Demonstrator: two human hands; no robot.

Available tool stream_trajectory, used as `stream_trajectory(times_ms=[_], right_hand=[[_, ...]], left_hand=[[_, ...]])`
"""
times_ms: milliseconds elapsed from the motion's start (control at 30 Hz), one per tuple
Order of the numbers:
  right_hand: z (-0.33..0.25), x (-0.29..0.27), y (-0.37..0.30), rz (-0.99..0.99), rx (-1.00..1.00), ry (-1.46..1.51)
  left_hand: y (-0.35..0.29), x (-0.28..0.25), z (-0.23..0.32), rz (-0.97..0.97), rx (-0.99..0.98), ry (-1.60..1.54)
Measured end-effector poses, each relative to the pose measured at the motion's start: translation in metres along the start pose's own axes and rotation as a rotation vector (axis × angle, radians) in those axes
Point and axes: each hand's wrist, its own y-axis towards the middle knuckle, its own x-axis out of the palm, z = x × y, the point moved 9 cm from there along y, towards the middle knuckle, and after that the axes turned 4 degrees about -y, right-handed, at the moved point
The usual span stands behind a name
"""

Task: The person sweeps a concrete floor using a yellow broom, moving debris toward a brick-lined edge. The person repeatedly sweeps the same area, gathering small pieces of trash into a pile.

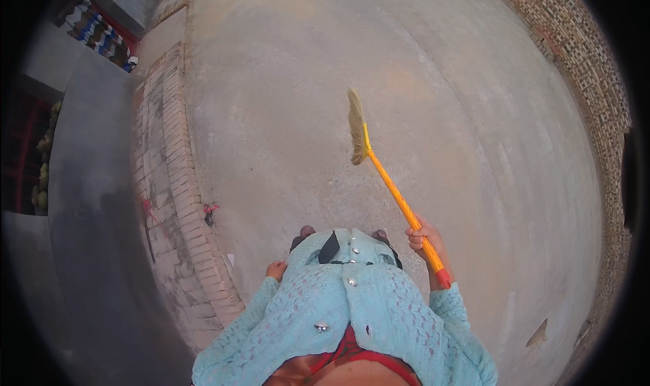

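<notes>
My right hand (427, 243) is closed around the handle of a broom (396, 194). The handle is orange-yellow with a red end cap near my wrist. Its fan of pale bristles (355, 125) points away from me, over the grey concrete in the middle of the view. Whether the bristles touch the ground, I cannot tell. Beside my left hip hangs my left hand (276, 271), near the edge of my light blue lace top (325, 291). From above, its fingers are mostly hidden.
Concrete ground (291, 115) spreads ahead of me. A low brick edging (177, 156) runs along the left, with a small dark and red scrap (210, 213) beside it. A patterned brick wall (582, 54) curves along the right. One flat brown piece (538, 333) lies at lower right.
</notes>
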Motion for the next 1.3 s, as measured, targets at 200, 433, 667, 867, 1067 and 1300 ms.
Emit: stream_trajectory(times_ms=[200,433,667,867,1067,1300], right_hand=[[-0.027,-0.076,-0.061,0.347,-0.210,-0.073],[-0.065,-0.194,-0.017,0.639,-0.227,0.103],[-0.072,-0.181,0.106,0.594,-0.025,-0.105],[0.011,-0.081,0.206,0.323,0.204,-0.249],[0.095,0.027,0.224,0.020,0.447,-0.151],[0.071,0.051,0.140,-0.235,0.418,-0.024]], left_hand=[[0.018,0.005,0.035,-0.016,0.069,0.116],[0.013,0.010,0.042,-0.024,0.082,0.069],[-0.009,0.012,0.004,0.038,0.011,0.064],[-0.010,0.019,-0.025,0.049,-0.045,-0.094],[-0.015,0.012,-0.004,0.030,0.053,0.059],[0.036,0.023,-0.034,-0.062,0.114,0.087]])
